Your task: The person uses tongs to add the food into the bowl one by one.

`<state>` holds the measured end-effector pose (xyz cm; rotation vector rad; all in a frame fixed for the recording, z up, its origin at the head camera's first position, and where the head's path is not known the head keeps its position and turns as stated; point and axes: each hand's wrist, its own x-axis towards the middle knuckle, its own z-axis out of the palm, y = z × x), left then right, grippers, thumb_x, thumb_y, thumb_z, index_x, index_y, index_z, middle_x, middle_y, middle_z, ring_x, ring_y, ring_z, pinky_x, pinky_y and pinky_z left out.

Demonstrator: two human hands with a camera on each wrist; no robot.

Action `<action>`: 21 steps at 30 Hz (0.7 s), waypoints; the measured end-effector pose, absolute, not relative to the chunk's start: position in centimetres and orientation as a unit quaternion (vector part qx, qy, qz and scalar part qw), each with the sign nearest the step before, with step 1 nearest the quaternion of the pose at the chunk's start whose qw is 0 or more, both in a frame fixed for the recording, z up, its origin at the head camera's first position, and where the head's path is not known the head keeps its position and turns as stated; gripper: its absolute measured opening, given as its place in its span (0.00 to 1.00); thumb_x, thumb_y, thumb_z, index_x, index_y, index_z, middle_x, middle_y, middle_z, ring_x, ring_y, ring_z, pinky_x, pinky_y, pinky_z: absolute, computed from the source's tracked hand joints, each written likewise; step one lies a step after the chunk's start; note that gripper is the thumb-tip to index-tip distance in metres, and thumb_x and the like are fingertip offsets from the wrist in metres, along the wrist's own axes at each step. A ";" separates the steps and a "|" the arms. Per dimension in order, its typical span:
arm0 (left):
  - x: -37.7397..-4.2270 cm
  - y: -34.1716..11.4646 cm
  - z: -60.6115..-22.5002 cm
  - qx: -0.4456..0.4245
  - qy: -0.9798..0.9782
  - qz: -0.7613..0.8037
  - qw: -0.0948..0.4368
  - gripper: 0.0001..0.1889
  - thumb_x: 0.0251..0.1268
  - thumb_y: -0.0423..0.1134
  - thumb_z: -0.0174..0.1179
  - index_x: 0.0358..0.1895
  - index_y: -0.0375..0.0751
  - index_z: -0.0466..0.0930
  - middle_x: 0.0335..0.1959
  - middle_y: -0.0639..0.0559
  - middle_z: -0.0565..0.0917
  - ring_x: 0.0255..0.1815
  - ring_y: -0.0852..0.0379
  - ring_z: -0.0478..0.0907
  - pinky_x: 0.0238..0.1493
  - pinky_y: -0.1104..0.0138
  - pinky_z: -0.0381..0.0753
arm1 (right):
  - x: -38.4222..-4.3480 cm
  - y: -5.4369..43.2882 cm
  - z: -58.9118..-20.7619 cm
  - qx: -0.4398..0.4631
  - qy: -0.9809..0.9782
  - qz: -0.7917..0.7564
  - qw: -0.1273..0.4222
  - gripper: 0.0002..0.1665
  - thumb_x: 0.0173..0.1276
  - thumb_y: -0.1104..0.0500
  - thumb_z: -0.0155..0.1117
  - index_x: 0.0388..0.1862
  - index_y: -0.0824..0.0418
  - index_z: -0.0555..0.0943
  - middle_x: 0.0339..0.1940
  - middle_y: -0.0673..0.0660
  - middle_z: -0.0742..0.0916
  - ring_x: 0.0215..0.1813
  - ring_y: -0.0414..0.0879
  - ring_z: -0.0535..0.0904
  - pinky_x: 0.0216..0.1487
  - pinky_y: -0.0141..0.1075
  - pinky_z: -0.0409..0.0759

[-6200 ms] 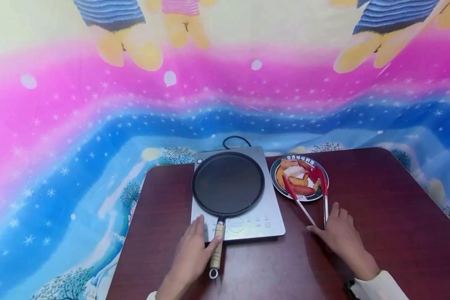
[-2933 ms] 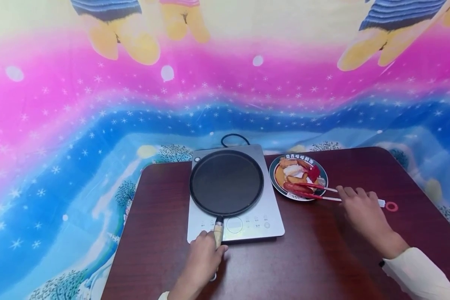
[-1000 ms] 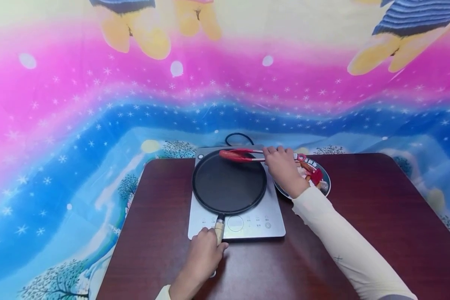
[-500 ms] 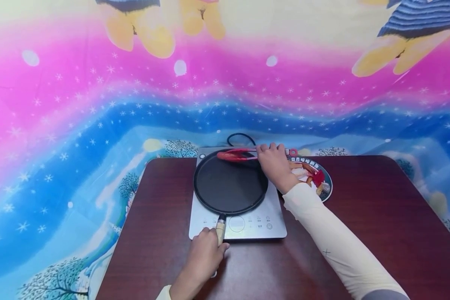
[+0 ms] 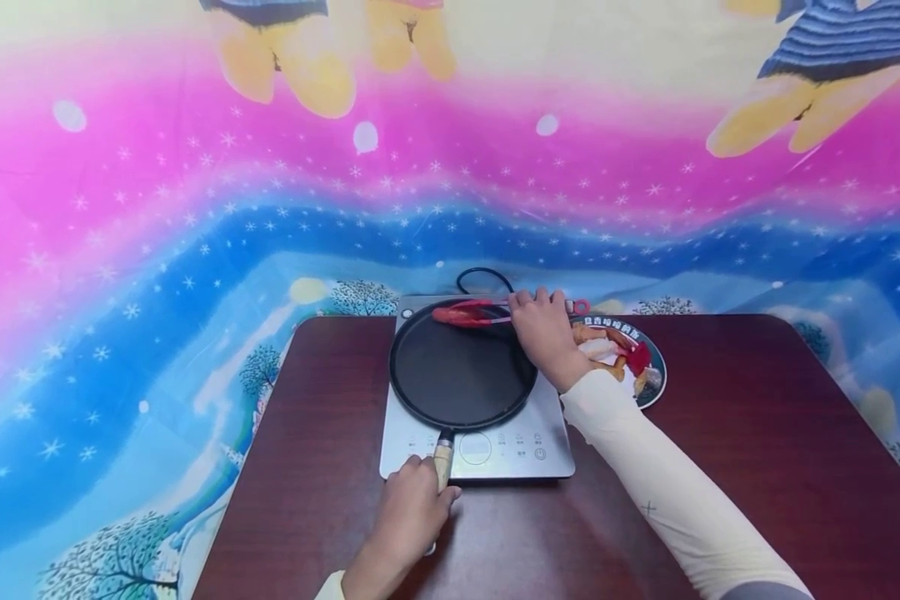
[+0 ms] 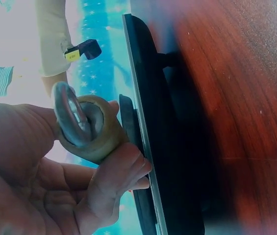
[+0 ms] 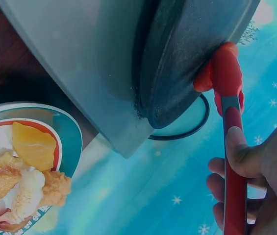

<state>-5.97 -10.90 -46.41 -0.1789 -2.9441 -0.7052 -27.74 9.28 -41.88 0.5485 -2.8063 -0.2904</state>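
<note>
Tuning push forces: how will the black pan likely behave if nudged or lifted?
The black pan is probably stiff, its round outline even and unbent. It may slide if nudged, as the silver cooktop looks smooth and flat. Lifted by its handle, it would probably dip at the far side, as its bulk lies beyond.

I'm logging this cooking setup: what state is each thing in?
Frying pan, flat on the induction cooktop
Induction cooktop, power state unclear
Pan handle, gripped by left hand
Tongs, in right hand, gripping sausage
Sausage, held at pan's far side
Plate, holding assorted food
Black cord, looped
</note>
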 end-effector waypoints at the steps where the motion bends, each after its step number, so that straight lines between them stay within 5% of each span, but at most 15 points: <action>1: -6.0 -10.9 -46.4 -0.059 -0.969 -0.232 0.053 0.19 0.50 0.42 0.79 0.30 0.29 0.83 0.21 0.49 0.75 0.20 0.53 0.75 0.23 0.61 0.76 | -27.7 9.3 -41.9 0.188 -0.968 -0.100 0.132 0.19 0.78 0.62 0.59 0.65 0.62 0.80 0.56 0.63 0.86 0.54 0.63 0.80 0.56 0.60 0.77; 14: -6.0 -10.8 -46.4 -0.057 -0.971 -0.226 0.057 0.19 0.49 0.42 0.79 0.30 0.29 0.83 0.21 0.49 0.75 0.20 0.53 0.76 0.23 0.60 0.76 | -27.7 10.1 -42.5 0.194 -0.966 -0.096 0.144 0.23 0.78 0.64 0.57 0.71 0.61 0.75 0.62 0.62 0.84 0.56 0.63 0.79 0.53 0.56 0.77; 21: -5.9 -10.8 -46.4 -0.057 -0.971 -0.226 0.053 0.18 0.50 0.42 0.79 0.29 0.30 0.83 0.20 0.49 0.75 0.19 0.54 0.74 0.22 0.61 0.74 | -27.2 11.0 -42.2 0.193 -0.972 -0.054 0.126 0.38 0.71 0.56 0.70 0.76 0.63 0.69 0.65 0.64 0.81 0.60 0.63 0.77 0.55 0.58 0.76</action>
